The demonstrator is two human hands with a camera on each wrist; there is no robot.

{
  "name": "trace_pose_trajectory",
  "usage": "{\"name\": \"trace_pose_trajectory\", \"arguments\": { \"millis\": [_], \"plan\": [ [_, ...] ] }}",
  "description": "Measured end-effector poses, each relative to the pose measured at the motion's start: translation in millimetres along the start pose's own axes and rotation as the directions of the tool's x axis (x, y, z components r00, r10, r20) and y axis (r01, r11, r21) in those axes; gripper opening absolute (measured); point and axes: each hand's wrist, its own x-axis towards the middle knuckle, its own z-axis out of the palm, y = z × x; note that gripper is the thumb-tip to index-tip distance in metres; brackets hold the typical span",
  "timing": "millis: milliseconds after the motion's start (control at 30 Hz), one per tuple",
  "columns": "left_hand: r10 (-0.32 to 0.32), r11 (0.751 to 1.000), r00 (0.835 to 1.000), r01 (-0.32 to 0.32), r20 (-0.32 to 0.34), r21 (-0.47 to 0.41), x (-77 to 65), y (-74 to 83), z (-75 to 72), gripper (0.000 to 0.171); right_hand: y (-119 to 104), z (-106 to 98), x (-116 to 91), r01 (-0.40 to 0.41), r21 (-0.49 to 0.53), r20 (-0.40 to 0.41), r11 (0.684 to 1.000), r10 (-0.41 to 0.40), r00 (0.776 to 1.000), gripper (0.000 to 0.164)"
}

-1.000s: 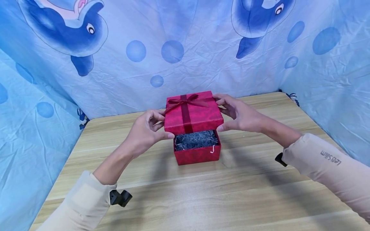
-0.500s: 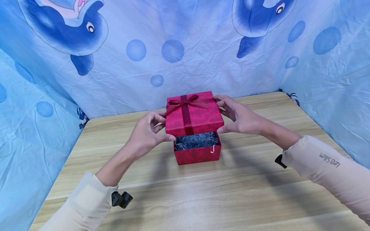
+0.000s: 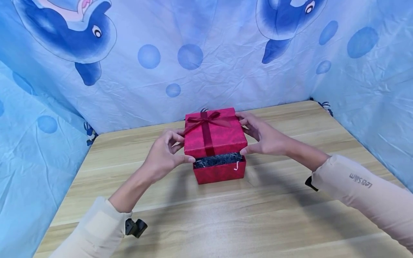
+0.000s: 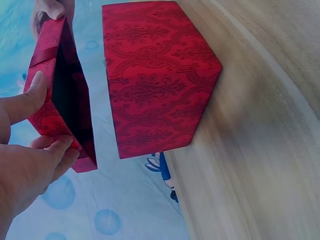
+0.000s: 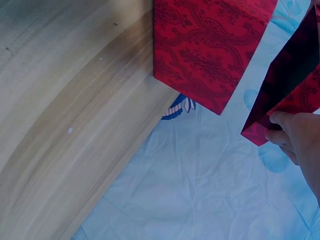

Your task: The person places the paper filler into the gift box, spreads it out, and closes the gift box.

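Note:
A red patterned gift box lid [image 3: 222, 134] with a dark red ribbon bow [image 3: 208, 119] hangs over the open box base [image 3: 219, 174]. My left hand [image 3: 164, 152] grips the lid's left side, thumb at the front corner and fingers along the edge. On the opposite side my right hand [image 3: 266, 136] holds the lid the same way. Dark shredded paper [image 3: 217, 160] fills the base and shows in the slit under the lid's front edge. Both wrist views show a gap between the lid [image 4: 62, 95] and the base [image 5: 210, 45]; the lid's hollow underside faces the base.
The base stands on a wood-grain table [image 3: 206, 222]. A blue curtain [image 3: 219, 82] printed with dolphins and bubbles closes off the back and sides. A pale paper strand [image 3: 236, 165] hangs over the base's front rim.
Both hands have lowered the lid toward the base, so less of the shredded paper shows. The base has stayed in place, and the head view has shifted slightly.

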Motion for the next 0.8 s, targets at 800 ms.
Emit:
{"name": "trace_pose_trajectory", "arguments": {
  "millis": [800],
  "plan": [
    [0.045,0.999,0.999,-0.045,0.003,-0.001,1.2,-27.6,6.6,0.052,17.6,11.5,-1.2,0.009,0.004,0.001,1.000,-0.009,1.000,0.103]
  ]
}}
